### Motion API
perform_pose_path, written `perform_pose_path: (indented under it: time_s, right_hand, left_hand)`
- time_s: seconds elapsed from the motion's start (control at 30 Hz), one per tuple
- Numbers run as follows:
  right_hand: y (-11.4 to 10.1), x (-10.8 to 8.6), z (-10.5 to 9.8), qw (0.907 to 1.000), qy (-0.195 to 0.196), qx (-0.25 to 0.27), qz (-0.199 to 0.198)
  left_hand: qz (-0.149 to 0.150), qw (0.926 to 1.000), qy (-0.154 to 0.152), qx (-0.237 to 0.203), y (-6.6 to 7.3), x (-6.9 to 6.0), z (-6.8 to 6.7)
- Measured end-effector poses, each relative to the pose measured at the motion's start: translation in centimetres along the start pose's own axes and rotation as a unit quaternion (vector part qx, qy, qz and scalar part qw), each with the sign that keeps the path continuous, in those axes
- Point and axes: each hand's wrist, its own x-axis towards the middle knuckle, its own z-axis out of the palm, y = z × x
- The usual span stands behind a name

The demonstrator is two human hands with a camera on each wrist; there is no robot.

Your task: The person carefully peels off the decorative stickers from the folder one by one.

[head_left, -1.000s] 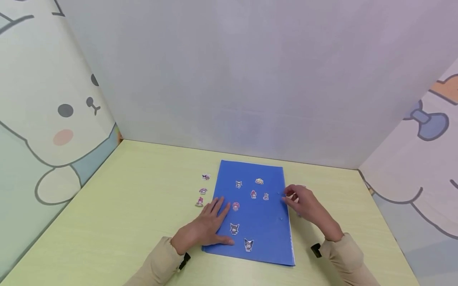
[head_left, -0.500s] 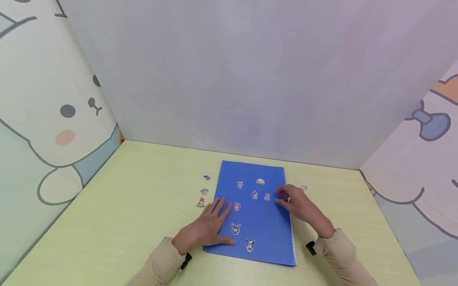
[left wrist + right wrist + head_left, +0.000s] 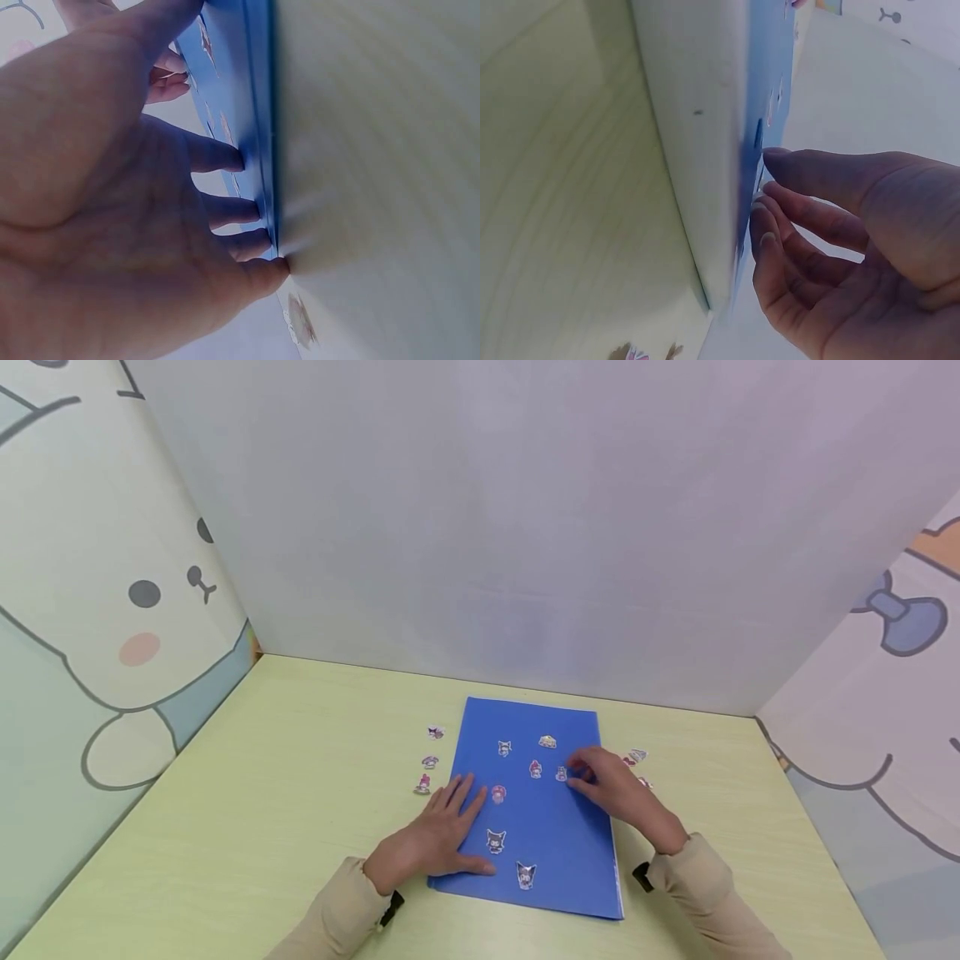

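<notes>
A person's right hand reaches in from the lower right of the frame over a blue folder, thumb and fingers bent, a gap left between them and no object visible in it. A small grey sticker lies on the folder right of the picture's centre, just left of that gap, its longer axis running up and down the frame and roughly across the line of the reach. The right hand is by far the nearer; the left hand lies flat with fingers spread across the folder's left edge, gripping nothing. From the right wrist view, whether the fingertips touch the sticker cannot be told, as the surface shows there almost edge-on.

Close by on the blue, a red-hooded sticker sits to the grey one's left and a yellow-topped sticker above it. A pink sticker rests near the left hand's fingertips, with two dark-eared figures toward the folder's lower edge. More cut-outs lie on the pale table, three in a loose column left of the folder, others partly behind the right hand.
</notes>
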Motion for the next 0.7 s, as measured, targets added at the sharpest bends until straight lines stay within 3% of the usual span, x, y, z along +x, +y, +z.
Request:
perform_pose_path:
  time_s: [0.27, 0.7]
  right_hand:
    - [-0.3, 0.3, 0.5, 0.9999, -0.007, -0.010, 0.012]
    - [-0.7, 0.6, 1.1, 0.9993, 0.017, -0.034, 0.003]
  left_hand:
    - [0.000, 1.0000, 0.003, -0.005, 0.0, -0.1, -0.1]
    - [0.004, 1.0000, 0.007, 0.004, 0.0, -0.1, 0.0]
